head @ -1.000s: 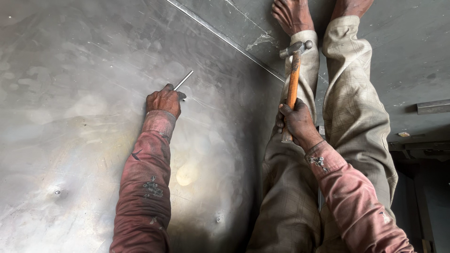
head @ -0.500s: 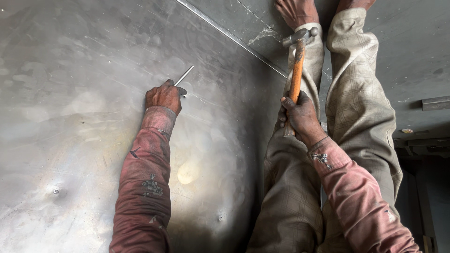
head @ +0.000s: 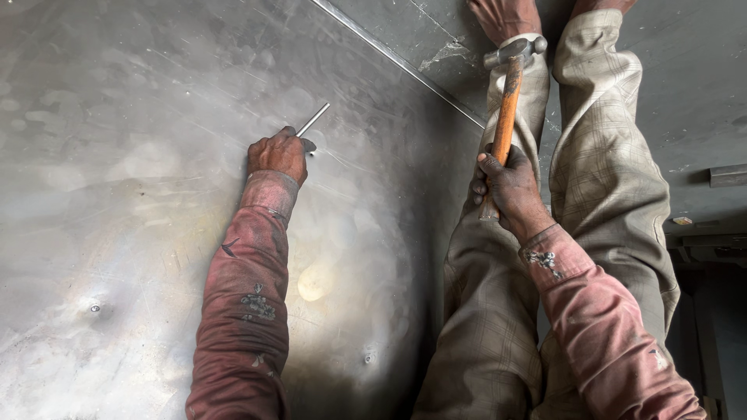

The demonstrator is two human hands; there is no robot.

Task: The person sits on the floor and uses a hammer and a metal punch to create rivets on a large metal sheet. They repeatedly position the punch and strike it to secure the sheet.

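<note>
One steel punch, a thin bright rod, slants up and to the right from the left hand, fingers pressed around its lower end; tip hidden under the fist, approx. at the sheet surface. One hammer, orange wooden handle w/ grey metal head, held upright in the right hand, fingers wrapped tight round the lower handle; head sits over the trouser leg, well apart from the punch. Both sleeves reddish, stained. Sheet: one large dull grey metal plate, scratched, w/ two small dimples visible, lower left and lower centre. One straight edge runs diagonally at top. Two legs in beige trousers stretch upward, two bare feet at top edge. One short bar at far right.
</note>
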